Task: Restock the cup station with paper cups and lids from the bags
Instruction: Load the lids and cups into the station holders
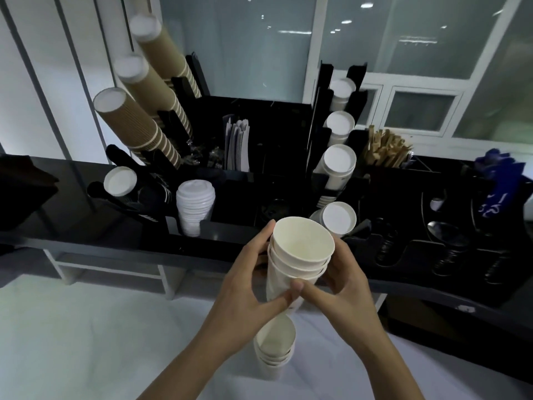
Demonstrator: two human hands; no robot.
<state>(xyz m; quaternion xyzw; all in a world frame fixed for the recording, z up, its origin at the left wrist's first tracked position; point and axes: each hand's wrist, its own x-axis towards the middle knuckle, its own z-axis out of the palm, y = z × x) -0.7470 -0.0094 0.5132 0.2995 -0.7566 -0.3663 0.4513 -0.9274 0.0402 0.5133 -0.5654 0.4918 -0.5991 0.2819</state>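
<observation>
A short stack of white paper cups (300, 252) is held mouth-up in front of the black cup station (230, 235). My left hand (248, 287) grips the stack's left side and my right hand (340, 281) grips its right side, thumbs meeting at the front. Below them a second stack of white cups (274, 350) stands on the white surface. A pile of white lids (194, 206) sits in a slot of the station. White cup stacks (337, 163) fill the station's right slanted racks. Brown ribbed cup stacks (135, 125) fill the left ones.
Wooden stirrers (386, 148) and folded sleeves (238, 145) stand in the station's rear compartments. Dark cutlery (444, 238) lies in trays at the right, with blue packets (496, 183) behind. A dark object (23, 186) sits on the counter's left. A glass partition rises behind.
</observation>
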